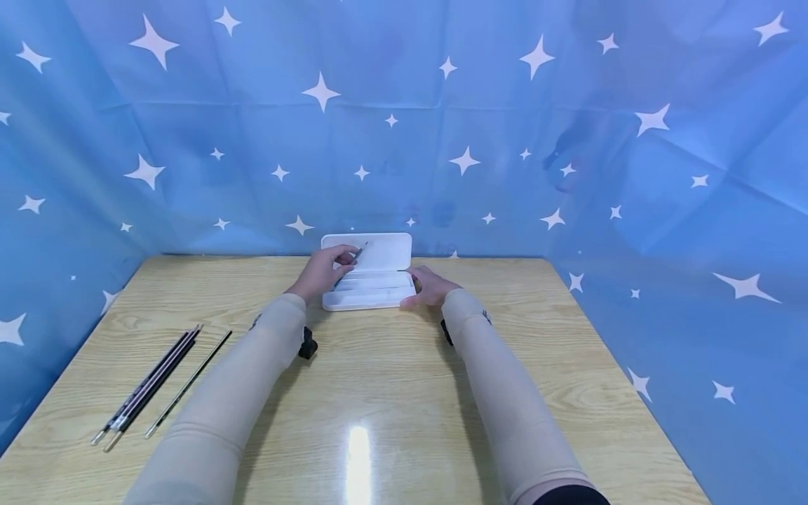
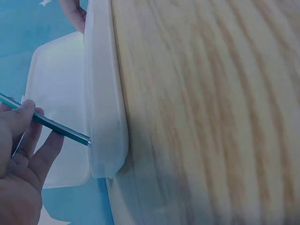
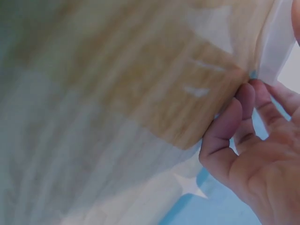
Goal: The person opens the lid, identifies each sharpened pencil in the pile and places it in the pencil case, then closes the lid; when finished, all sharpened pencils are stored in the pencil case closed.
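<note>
L hand (image 1: 330, 272) pinches teal pencil (image 2: 63, 128) slanted over L end of open white pencil case (image 1: 366, 300) on surface (image 1: 391, 386); R hand (image 1: 431, 286) grips case's R end; prob. best keep case braced, level pencil lengthwise before lowering.

We see a slim teal pencil (image 2: 61, 127) pinched between the left thumb and left fingers (image 2: 49, 146). It is tilted: one end sticks up past the fingertips in front of the lid, while the other, silvery at its end, slants down to the left end of the case (image 1: 366, 303); whether it touches, we cannot tell. The case is plain white, long and shallow, with rounded corners. We see it open, its lid (image 1: 391, 251) swung back beyond the fingers, its tray divided lengthwise. The tray lies between the two hands, its right end gripped by the right fingers (image 3: 220, 125).
</note>
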Motion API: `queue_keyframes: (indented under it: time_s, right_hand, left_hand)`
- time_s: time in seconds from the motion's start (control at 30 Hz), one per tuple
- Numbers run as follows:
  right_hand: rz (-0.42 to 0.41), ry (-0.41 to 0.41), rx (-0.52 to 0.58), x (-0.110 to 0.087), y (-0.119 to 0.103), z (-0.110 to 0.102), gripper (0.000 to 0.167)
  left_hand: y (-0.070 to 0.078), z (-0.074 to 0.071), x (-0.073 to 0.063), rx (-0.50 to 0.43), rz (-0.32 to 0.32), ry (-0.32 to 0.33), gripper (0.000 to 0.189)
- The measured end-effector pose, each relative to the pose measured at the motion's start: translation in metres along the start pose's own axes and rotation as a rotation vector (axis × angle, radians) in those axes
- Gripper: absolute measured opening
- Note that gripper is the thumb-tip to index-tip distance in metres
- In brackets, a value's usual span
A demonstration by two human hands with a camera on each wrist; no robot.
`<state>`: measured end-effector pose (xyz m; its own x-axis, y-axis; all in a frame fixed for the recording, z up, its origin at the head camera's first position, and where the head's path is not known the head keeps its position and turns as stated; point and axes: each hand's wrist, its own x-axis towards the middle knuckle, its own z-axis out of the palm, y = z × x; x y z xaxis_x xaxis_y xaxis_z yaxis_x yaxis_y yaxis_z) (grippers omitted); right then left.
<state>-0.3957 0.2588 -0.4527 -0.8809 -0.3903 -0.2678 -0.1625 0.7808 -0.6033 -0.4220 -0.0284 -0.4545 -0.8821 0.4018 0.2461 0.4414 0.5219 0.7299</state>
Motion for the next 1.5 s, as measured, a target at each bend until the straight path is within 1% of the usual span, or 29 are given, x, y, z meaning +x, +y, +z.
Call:
queue_keyframes:
  time_s: [0.07,0.13,0.2,0.33,0.4,0.47,0.6,0.7,0.8,0.93,1.03,1.17,1.23,1.33,1.5]
  right_hand:
    - [0.002,-0.006,0.005,0.0,0.0,-0.002,0.075]
    - [-0.016,-0.006,0.019,0.003,0.001,-0.002,0.069]
    - [-0.028,-0.005,0.027,0.005,0.002,-0.002,0.065]
    - [-0.013,-0.006,0.025,0.005,0.003,-0.002,0.069]
    - [-0.011,-0.006,0.027,0.006,0.003,-0.002,0.07]
    - [-0.009,-0.004,0.03,0.007,0.002,-0.002,0.071]
    - [-0.002,0.0,0.036,0.007,0.003,-0.001,0.072]
    - [0.015,0.002,0.029,0.006,0.002,0.0,0.075]
    - [0.055,0.005,0.008,0.004,0.0,0.001,0.08]
    - [0.087,0.008,-0.012,0.004,0.0,0.001,0.083]
    - [0.083,0.011,-0.003,0.003,0.0,0.001,0.082]
    - [0.058,0.005,0.014,0.005,-0.001,0.002,0.079]
    - [0.053,0.002,0.014,0.006,-0.001,0.002,0.079]
    - [0.047,0.002,0.001,0.007,-0.001,0.002,0.079]
    - [0.016,-0.001,-0.006,0.004,-0.001,-0.001,0.078]
  left_hand:
    - [0.0,0.002,0.003,0.025,0.007,-0.022,0.039]
    - [0.001,0.004,0.004,0.054,0.02,-0.046,0.038]
    - [0.001,0.006,0.006,0.086,0.032,-0.085,0.038]
    - [0.003,0.008,0.008,0.14,0.056,-0.168,0.035]
    - [0.004,0.009,0.007,0.152,0.063,-0.196,0.033]
    - [0.006,0.009,0.006,0.17,0.072,-0.212,0.031]
    - [0.011,0.011,0.006,0.226,0.085,-0.226,0.029]
    - [0.012,0.013,0.007,0.258,0.068,-0.236,0.029]
    - [0.013,0.015,0.008,0.28,0.052,-0.251,0.028]
    - [0.014,0.017,0.011,0.303,0.061,-0.263,0.026]
    - [0.014,0.019,0.012,0.319,0.066,-0.271,0.024]
    - [0.014,0.019,0.011,0.351,0.069,-0.288,0.026]
    - [0.014,0.019,0.011,0.362,0.065,-0.286,0.027]
    - [0.015,0.014,0.009,0.361,0.049,-0.265,0.026]
    - [0.013,0.0,0.002,0.33,0.055,-0.242,0.026]
